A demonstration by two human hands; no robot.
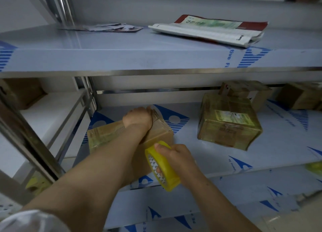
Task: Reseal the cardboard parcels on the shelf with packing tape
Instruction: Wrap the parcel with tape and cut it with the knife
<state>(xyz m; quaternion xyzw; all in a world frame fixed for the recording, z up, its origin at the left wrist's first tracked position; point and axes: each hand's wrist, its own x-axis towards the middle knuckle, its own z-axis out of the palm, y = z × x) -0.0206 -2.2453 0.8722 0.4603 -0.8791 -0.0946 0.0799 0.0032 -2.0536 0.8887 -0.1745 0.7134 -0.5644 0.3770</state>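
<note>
The tape roll (169, 172) is being clenched in the right hand (177, 157); the parcel (161, 126), at eleven o'clock from it, is being pressed by the left hand (137, 118), whose grip cannot be told, its fingers being hidden.

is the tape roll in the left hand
No, the right hand grips the yellow tape roll, while the left hand rests on the cardboard box.

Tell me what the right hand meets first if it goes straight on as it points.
Gripping the yellow roll of packing tape, the right hand points up-left at the brown cardboard parcel; it would probably press the roll against that parcel's near side first; depth unclear.
</note>
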